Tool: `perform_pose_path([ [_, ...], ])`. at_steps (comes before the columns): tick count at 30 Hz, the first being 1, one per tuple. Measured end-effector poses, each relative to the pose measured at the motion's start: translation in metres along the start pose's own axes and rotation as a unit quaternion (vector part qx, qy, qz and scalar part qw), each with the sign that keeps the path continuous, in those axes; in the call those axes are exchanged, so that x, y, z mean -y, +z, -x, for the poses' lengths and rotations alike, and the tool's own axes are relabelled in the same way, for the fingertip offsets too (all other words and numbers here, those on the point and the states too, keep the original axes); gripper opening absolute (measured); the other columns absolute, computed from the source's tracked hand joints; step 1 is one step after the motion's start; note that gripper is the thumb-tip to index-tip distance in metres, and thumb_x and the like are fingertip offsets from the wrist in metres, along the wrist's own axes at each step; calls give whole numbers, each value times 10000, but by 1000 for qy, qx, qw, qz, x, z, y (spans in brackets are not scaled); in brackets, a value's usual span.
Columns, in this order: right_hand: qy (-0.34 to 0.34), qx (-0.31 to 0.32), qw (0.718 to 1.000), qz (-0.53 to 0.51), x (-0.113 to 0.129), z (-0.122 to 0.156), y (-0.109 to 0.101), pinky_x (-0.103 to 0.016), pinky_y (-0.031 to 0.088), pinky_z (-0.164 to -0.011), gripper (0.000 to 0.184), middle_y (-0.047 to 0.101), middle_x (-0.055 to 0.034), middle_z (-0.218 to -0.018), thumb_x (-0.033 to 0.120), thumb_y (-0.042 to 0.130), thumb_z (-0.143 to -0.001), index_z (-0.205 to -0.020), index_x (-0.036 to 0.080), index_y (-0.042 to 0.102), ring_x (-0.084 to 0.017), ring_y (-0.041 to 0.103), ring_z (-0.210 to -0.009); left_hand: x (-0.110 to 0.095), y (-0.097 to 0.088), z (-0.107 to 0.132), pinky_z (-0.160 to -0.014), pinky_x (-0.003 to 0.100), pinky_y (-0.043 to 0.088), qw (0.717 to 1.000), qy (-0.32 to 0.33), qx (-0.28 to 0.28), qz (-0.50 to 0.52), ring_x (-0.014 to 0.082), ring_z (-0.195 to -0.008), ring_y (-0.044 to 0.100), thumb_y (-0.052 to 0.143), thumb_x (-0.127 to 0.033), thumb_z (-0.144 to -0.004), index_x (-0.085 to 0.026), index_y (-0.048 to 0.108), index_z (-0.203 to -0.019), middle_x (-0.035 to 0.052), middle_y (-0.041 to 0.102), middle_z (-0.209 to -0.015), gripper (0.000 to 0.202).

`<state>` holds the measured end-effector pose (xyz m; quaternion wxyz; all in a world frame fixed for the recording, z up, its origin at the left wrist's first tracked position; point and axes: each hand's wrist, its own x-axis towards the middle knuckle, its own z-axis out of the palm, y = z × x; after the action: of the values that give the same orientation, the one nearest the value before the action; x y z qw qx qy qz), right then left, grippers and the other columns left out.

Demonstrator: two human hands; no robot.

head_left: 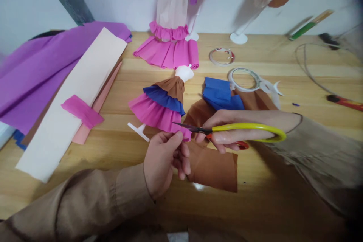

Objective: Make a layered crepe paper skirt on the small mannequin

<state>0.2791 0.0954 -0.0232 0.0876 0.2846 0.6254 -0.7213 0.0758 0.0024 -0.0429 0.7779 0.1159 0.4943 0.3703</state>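
My right hand (pixel 224 130) grips a pair of scissors (pixel 195 128) with one yellow and one red handle. Their dark blades point left, over the pink bottom tier of a small paper dress. My left hand (pixel 167 155) is closed just below the blade tip, thumb pressed to the forefinger; what it pinches, if anything, is too small to name. The dress (pixel 161 100) has brown, blue and pink ruffled tiers on a white miniature mannequin (pixel 184 72) lying on its side. Beneath both hands lies a brown crepe paper piece (pixel 215 168).
Purple paper (pixel 65 56), a cream strip (pixel 79 83) and a pink scrap (pixel 82 110) lie at left. Blue paper (pixel 221 92) and a tape roll (pixel 244 79) sit right of the dress. Dressed mannequins stand by the wall. A red-handled tool (pixel 344 102) lies far right.
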Motion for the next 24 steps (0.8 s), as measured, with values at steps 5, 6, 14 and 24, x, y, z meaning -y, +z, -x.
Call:
perform_pose_path([
  [5,13,-16,1000,12,6,-5,3,-167,409,-400,592,611,-20,-683,728,561,-834,-839,136,584,-58,489,-484,1,-1,-1,-248,153,307,1000,7,13,-5,73,-293,477,705,-366,-737,-130,538,-590,-22,535,-522,324],
  [6,15,-20,1000,13,8,-5,4,-168,407,-397,600,611,-19,-678,736,571,-821,-837,136,589,-60,494,-483,1,-1,-1,-250,154,306,1000,9,15,-5,73,-294,476,702,-366,-741,-132,537,-590,-23,533,-522,324],
  [14,38,-57,998,11,19,-5,8,-184,388,-406,587,583,5,-637,743,633,-765,-761,157,589,-69,499,-489,1,-1,-2,-258,155,292,1000,19,18,-11,66,-298,463,684,-361,-767,-143,515,-572,-24,522,-523,337],
  [24,33,-22,997,67,17,-9,-2,-202,392,-431,640,552,0,-624,758,575,-806,-846,126,672,-85,483,-506,1,-1,-3,-252,166,286,1000,7,15,-3,75,-292,460,687,-369,-763,-158,509,-597,-29,526,-510,323],
])
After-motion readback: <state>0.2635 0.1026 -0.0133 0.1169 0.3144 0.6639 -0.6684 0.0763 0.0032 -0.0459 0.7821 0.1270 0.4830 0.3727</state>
